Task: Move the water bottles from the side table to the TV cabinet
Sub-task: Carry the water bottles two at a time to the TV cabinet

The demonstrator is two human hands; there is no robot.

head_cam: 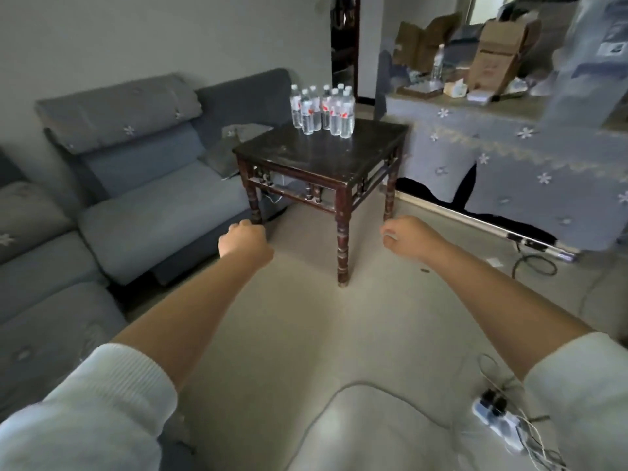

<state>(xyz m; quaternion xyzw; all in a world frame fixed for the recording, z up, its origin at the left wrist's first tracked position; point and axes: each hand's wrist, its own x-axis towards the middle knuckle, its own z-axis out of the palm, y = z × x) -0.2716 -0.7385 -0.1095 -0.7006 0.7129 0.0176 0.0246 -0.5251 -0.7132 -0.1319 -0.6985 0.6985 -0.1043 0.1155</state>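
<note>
Several clear water bottles [323, 110] with white caps and red labels stand upright in a cluster at the far corner of a dark wooden side table [306, 158]. To the right stands a long cabinet [509, 154] draped in a grey flowered cloth. My left hand [243, 241] is stretched out low in front of the table, fingers curled into a fist, holding nothing. My right hand [406, 237] is out at the same height, fingers loosely bent and apart, empty. Both hands are well short of the bottles.
A grey sofa [142, 198] runs along the left, touching the table's side. Cardboard boxes [499, 56], a single bottle [437, 62] and clutter sit on the draped cabinet. A power strip [498, 418] with cables lies on the floor at lower right; a cable [533, 263] loops near the cabinet.
</note>
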